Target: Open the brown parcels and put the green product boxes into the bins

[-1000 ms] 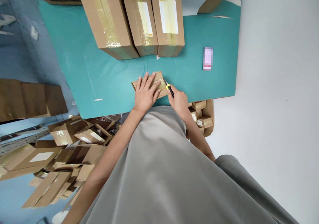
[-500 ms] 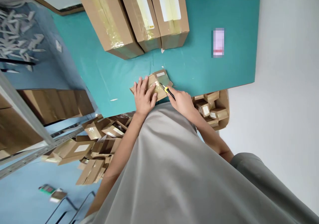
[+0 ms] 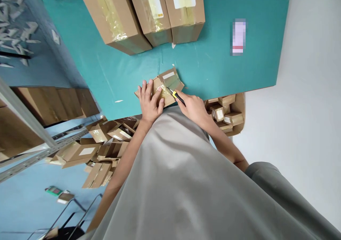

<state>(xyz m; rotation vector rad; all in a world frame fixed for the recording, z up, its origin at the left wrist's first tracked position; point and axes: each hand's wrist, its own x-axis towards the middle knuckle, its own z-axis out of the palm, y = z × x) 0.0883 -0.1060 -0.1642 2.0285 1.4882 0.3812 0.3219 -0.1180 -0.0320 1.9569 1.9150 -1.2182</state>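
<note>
A small cardboard box (image 3: 173, 80), with clear tape and a white label, lies on the green table (image 3: 221, 73) near its front edge. My left hand (image 3: 150, 104) rests on the left part of the box, fingers spread, pressing it against the tabletop. Gripped in my right hand (image 3: 194, 107) is a black-and-yellow utility knife (image 3: 176, 95). Its blade tip points left and meets the box at the taped middle, close to my left fingertips. What the box contains does not show.
Three taped cartons (image 3: 157, 30) stand side by side at the back. A pixelated pale item (image 3: 239, 37) lies to the right. Below the table are a carton of small boxes (image 3: 231, 113) on the right and a pile of boxes (image 3: 82, 151) on the left.
The knife tip has shifted slightly left along the tape on the box. The box's labelled panel now looks more tilted. The whole view has shifted a little.
</note>
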